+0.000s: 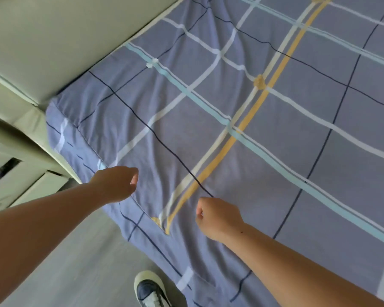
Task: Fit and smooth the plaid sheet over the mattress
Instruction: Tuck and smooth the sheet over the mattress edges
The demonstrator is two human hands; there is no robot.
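From the head camera, the plaid sheet (pixel 242 120) covers most of the frame, spread over the mattress and running from the near edge up to the far right; its ground is blue-grey, crossed by white, pale blue, dark and yellow lines; it lies mostly flat on the right, with creases fanning toward the upper left and soft folds near the corner at the left. The mattress itself is hidden under the cloth; only its shape shows where the sheet drops over the side at the lower middle.

Along the upper left stands a pale padded headboard (pixel 53 41), touching the sheet's far edge; below it, at the left edge, sits a light cabinet (pixel 24 185) with a drawer front, partly cut off by the frame; a dark gap above it is too blurred to read. The grey floor (pixel 75 262) lies beside the bed; a shoe (pixel 151 291), dark with a pale toe, stands on it close to the hanging sheet and is cut off at the bottom.

The left hand (pixel 118 185) reaches in over the sheet's near-left edge, fingers curled loosely inward; whether it pinches cloth or only hovers, I cannot tell, since the fingertips are turned away. The right hand (pixel 217 218) is over the sheet close to the yellow stripe, fingers folded into a loose fist; its grip on the fabric is likewise hidden beneath the knuckles. Both forearms cross the lower frame and cover parts of the sheet and floor.
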